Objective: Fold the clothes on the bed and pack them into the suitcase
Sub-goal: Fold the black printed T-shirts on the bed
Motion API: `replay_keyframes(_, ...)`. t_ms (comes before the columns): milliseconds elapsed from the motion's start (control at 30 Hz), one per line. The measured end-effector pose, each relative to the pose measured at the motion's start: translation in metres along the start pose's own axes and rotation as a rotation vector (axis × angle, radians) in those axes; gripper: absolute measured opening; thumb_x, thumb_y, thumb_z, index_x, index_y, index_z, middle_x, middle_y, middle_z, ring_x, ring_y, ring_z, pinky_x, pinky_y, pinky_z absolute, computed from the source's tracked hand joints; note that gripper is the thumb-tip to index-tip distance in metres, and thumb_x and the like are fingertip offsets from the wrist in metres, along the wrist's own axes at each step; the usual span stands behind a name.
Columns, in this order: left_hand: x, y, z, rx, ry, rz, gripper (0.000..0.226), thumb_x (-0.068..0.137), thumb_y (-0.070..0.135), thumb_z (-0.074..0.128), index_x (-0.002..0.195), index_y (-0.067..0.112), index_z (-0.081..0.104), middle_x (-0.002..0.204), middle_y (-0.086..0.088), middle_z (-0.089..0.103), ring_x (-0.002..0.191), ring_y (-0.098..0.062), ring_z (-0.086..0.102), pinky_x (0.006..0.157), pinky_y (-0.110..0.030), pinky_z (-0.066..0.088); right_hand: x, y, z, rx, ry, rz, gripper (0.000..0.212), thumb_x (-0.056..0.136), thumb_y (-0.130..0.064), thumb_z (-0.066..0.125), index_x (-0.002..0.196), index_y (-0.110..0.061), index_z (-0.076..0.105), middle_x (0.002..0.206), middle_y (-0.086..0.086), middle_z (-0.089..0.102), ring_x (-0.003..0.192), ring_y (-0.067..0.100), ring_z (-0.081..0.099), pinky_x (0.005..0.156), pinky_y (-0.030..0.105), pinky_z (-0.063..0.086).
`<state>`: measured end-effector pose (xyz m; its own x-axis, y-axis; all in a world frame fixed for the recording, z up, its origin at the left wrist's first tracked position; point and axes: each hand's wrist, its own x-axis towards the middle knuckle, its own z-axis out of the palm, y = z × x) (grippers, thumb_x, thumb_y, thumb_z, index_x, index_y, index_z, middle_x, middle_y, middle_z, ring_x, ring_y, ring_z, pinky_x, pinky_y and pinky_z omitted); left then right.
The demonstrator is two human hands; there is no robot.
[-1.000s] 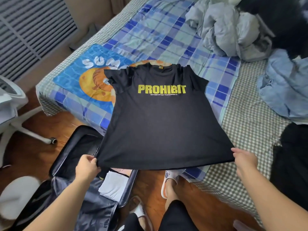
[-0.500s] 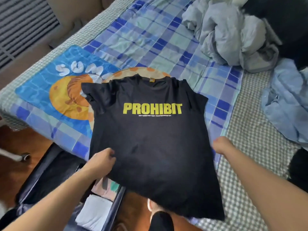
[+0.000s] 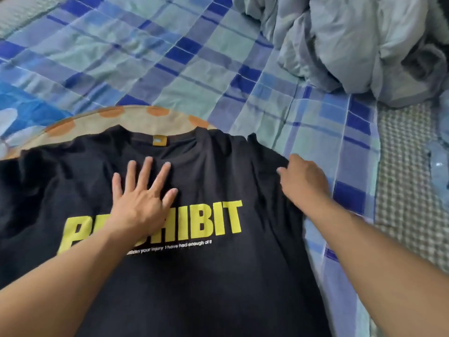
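Observation:
A black T-shirt (image 3: 206,276) with yellow "PROHIBIT" lettering lies face up on the bed, collar pointing away from me. My left hand (image 3: 142,200) presses flat on its chest just below the collar, fingers spread and covering part of the lettering. My right hand (image 3: 302,182) is at the shirt's right sleeve, fingers curled at the sleeve's edge; whether they pinch the cloth is hidden. The suitcase is out of view.
The shirt lies on a blue plaid sheet (image 3: 170,57) and partly over a towel with orange spots (image 3: 136,120). A crumpled grey garment (image 3: 352,45) is heaped at the back right. A light blue garment (image 3: 439,156) shows at the right edge, on green checked bedding (image 3: 403,190).
Both hands let go of the hem and moved up the shirt. The left hand now presses flat on the chest and the right reached the right sleeve. The view moved closer over the bed.

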<state>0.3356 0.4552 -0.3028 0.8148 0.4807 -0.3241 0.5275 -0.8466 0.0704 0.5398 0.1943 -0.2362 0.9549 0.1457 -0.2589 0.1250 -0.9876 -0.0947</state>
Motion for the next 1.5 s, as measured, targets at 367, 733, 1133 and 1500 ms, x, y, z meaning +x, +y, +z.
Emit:
replay_keyframes(367,0.012,0.006,-0.017,0.067,-0.21,-0.072,0.066,0.096,0.071,0.011,0.151,0.055,-0.022,0.167,0.007,-0.023,0.154,-0.027,-0.021,0.123,-0.055,-0.008,-0.019,0.107,-0.017,0.744,-0.008,0.513,0.013,0.084,-0.019,0.067,0.086,-0.006,0.066,0.089,0.014,0.07,0.09,0.039,0.068,0.082,0.049,0.056)
replay_keyframes(733,-0.093,0.056,-0.089,-1.327,-0.154,-0.318,0.038,0.099,0.023,0.057,0.137,0.027,0.059,0.125,-0.004,0.069,0.104,-0.021,0.07,0.095,-0.039,0.053,-0.058,0.041,-0.093,1.043,-0.273,0.067,0.018,0.094,-0.012,0.064,0.111,-0.016,0.07,0.104,0.005,0.076,0.092,0.02,0.073,0.084,0.039,0.057)
replay_keyframes(1133,-0.099,0.081,-0.035,-1.911,-0.346,-0.485,0.026,0.103,0.031,0.054,0.128,0.026,0.054,0.123,-0.003,0.064,0.115,-0.02,0.063,0.104,-0.042,0.048,-0.223,0.097,0.002,0.214,-0.14,0.058,0.039,0.102,-0.043,0.042,0.131,-0.02,0.056,0.12,-0.002,0.057,0.11,0.019,0.053,0.084,0.033,0.041)
replay_keyframes(1500,-0.085,0.128,-0.055,-1.364,-0.417,-0.199,0.023,0.095,-0.003,0.051,0.102,0.017,0.058,0.082,-0.004,0.054,0.053,-0.011,0.055,0.046,-0.02,0.037,-0.428,0.191,0.042,0.585,-0.403,0.411,0.022,0.09,-0.042,0.07,0.11,-0.038,0.062,0.104,-0.018,0.07,0.097,0.002,0.067,0.087,0.035,0.057)
